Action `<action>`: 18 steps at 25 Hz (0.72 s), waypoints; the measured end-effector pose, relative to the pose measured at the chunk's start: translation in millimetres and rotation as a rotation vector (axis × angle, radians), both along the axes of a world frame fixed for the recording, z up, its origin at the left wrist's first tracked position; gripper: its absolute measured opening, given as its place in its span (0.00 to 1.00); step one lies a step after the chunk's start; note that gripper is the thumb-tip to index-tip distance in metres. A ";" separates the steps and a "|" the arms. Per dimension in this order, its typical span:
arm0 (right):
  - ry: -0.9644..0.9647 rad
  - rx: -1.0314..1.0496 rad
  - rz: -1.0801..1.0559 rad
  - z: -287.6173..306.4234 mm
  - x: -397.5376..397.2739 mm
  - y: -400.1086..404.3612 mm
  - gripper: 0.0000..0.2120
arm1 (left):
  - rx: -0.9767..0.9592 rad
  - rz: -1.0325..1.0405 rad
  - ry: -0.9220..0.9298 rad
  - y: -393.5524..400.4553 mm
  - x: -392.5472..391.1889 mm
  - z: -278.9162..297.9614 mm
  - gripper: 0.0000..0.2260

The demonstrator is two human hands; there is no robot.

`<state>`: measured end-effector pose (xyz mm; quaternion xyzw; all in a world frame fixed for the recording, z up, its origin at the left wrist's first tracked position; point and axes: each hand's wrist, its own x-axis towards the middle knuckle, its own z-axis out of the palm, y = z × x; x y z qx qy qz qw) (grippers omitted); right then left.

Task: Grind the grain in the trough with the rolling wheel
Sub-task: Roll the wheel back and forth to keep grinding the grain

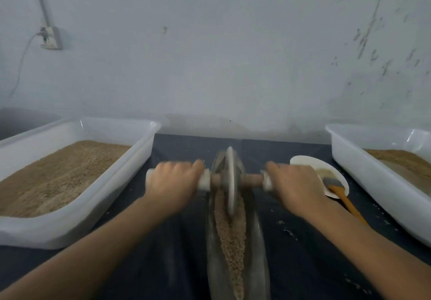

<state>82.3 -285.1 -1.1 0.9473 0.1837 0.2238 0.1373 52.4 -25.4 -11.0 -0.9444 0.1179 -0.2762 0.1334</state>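
Head view: both hands [173,178] [292,183] grip the rolling wheel's [230,180] axle over grain [231,234]

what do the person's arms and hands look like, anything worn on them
Both arms are bare up to the frame edge: no sleeves, gloves or watch show. The left hand and right hand carry no visible rings or markings, though motion blur softens fine detail.
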 end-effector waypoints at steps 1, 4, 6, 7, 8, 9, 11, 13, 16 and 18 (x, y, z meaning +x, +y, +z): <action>0.002 0.048 -0.054 4.4 20.7 6.0 0.11 | -0.033 0.059 0.001 -2.9 23.5 9.9 0.12; -0.046 0.041 -0.065 9.5 40.9 15.0 0.10 | -0.110 0.121 0.077 -5.7 58.6 13.1 0.08; -0.001 -0.035 -0.005 11.4 12.6 9.1 0.12 | -0.117 0.099 0.093 -1.4 30.5 3.0 0.10; -0.009 -0.061 0.053 7.7 -9.4 2.7 0.14 | -0.128 0.050 0.097 1.7 5.4 -6.2 0.13; -0.049 -0.069 0.126 5.8 -35.0 -2.6 0.16 | -0.133 -0.035 0.093 4.9 -22.9 -14.7 0.17; -0.104 -0.038 0.195 6.2 -59.7 -7.7 0.18 | -0.132 -0.125 0.077 7.0 -48.9 -17.7 0.22; -0.256 0.056 0.309 10.0 -94.5 -15.6 0.15 | -0.107 -0.215 -0.004 11.9 -86.0 -8.7 0.27; -0.163 0.103 0.296 0.7 -101.2 -21.4 0.20 | -0.031 -0.174 -0.009 14.6 -97.2 -2.8 0.27; 0.071 0.042 0.153 -11.8 -61.7 -15.1 0.20 | 0.101 -0.025 0.091 -0.6 -63.2 5.4 0.26; 0.054 0.068 0.004 -11.3 -14.0 -4.8 0.14 | 0.107 0.055 0.048 -5.1 -8.0 3.3 0.17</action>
